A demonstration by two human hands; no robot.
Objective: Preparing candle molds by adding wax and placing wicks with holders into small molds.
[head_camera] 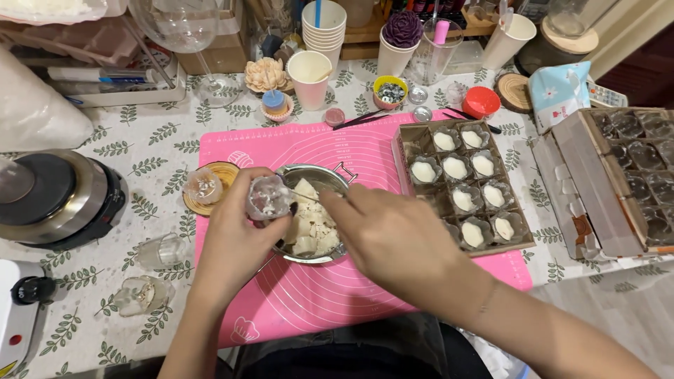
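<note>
Holding the small clear glass cup tilted over the near-left rim of the metal pot, your left hand is wrapped around it, fingers curled shut on the glass. Keep that cup right above the pot, so anything that drops lands back among the white wax chunks and not on the pink silicone mat. Your right hand reaches in from the right with fingers drawn together, apparently pinching a thin metal tool whose tip points at the cup's mouth; the grip itself is hidden from above, so I cannot tell how firm it is. Work with small strokes, and steady the cup against the pot's edge if it wobbles. Mind the cardboard tray of filled cups just right of the pot: keep your right forearm low and clear of it.
</note>
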